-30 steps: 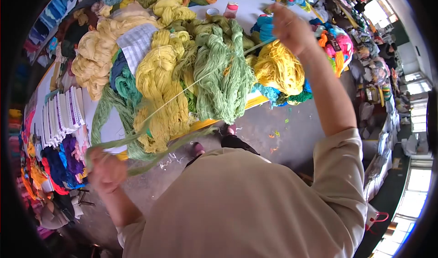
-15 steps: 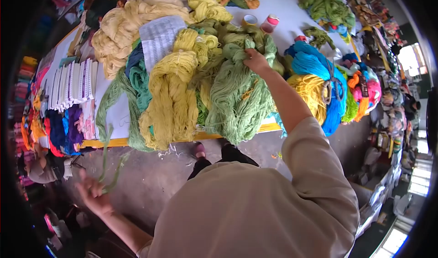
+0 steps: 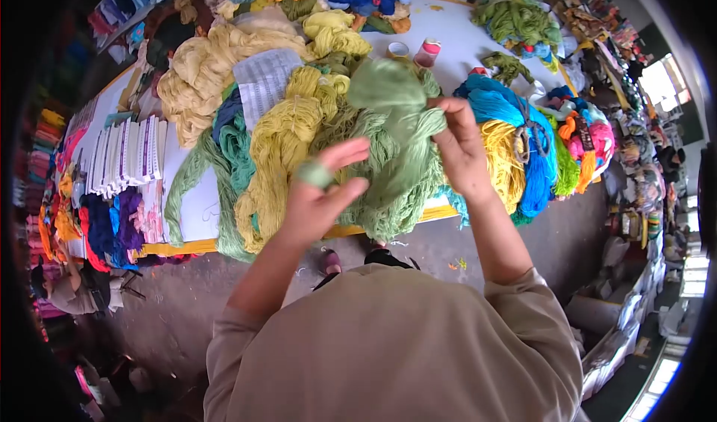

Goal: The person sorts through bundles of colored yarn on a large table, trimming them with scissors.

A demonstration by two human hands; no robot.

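Pale green yarn [image 3: 388, 146] lies in a heap at the table's front edge, with an upper part lifted and blurred by motion. My right hand [image 3: 461, 144] pinches a strand bundle of it at the heap's right side. To the left of the lifted yarn, my left hand [image 3: 321, 190] has thumb and fingers apart, with a small green loop of yarn around its fingers. Yellow yarn [image 3: 280, 146] hangs over the edge beyond my left hand. Blue yarn [image 3: 497, 101] tied with a dark cord sits to the right of my right hand.
A printed sheet [image 3: 265, 82] lies on cream yarn [image 3: 198, 71]. White booklets [image 3: 127, 157] stand at the left. A tape roll [image 3: 397, 50] and a pink-topped container [image 3: 428, 52] are on the white table [image 3: 452, 30]. Another person [image 3: 71, 291] is at the far left.
My left hand has come up from the lower left to the green heap, and the dangling green strands are gathered at it. My right hand has drawn nearer, lifting green yarn.
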